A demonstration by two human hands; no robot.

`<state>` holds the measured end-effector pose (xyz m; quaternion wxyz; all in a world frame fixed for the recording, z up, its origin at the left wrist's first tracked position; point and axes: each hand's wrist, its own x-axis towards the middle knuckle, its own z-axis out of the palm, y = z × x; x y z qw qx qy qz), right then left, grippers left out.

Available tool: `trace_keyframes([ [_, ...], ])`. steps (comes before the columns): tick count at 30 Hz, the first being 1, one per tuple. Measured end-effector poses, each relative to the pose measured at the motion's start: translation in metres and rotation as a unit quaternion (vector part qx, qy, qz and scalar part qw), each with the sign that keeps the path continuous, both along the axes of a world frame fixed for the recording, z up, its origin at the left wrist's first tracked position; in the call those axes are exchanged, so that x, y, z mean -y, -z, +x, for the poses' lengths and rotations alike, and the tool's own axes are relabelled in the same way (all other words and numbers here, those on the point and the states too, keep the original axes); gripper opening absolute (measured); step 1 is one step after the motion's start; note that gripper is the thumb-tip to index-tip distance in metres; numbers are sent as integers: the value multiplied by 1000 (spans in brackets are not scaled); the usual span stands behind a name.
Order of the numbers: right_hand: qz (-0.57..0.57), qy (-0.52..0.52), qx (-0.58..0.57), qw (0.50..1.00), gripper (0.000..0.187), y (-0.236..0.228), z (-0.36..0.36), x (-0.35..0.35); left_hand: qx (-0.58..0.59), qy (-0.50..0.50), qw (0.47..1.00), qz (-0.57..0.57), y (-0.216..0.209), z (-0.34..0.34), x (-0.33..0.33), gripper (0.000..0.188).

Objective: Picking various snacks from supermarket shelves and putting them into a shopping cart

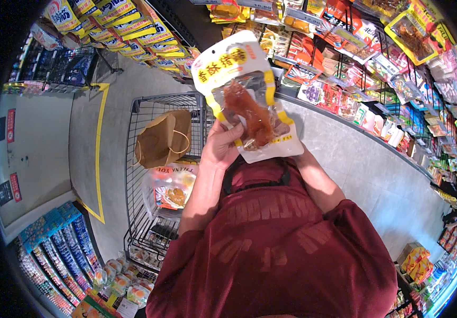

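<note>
My left hand (pixel 221 145) grips the lower left edge of a vacuum pack of reddish-brown cooked meat (pixel 249 108), its thumb lying over the front. The pack is white and yellow with a clear window, and it is tilted in front of my chest. Behind its lower right corner ends my right forearm, where only a bit of my right hand (pixel 301 150) shows; its fingers are hidden by the pack. Close to the left hand stands a wire shopping cart (pixel 131 183). Inside it are a brown paper bag (pixel 162 139) and a clear plastic bag with food packs (pixel 178 191).
Racks of hanging snack packs (pixel 339 40) run along the far and right side. A shelf of yellow packets (pixel 128 32) is at the far left. A yellow line (pixel 100 143) marks the grey floor left of the cart. Shelved goods (pixel 59 254) fill the near left.
</note>
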<state>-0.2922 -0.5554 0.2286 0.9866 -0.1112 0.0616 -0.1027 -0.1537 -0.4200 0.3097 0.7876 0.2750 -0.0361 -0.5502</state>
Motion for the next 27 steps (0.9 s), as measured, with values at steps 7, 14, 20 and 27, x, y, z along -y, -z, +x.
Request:
trace_keyframes([
  [7,-69,78,-220,970,45,-40,-3,31,41,12,998,51,-15,9,44,56],
  [14,-638,74,-399,655,40,-15,17,112,197,-72,961,179,18,37,81,23],
  [20,-657,102,-391,637,38,-48,29,171,239,-133,935,225,43,58,117,19],
  [27,-750,100,-248,605,44,-70,67,208,239,-140,915,292,83,78,149,8],
])
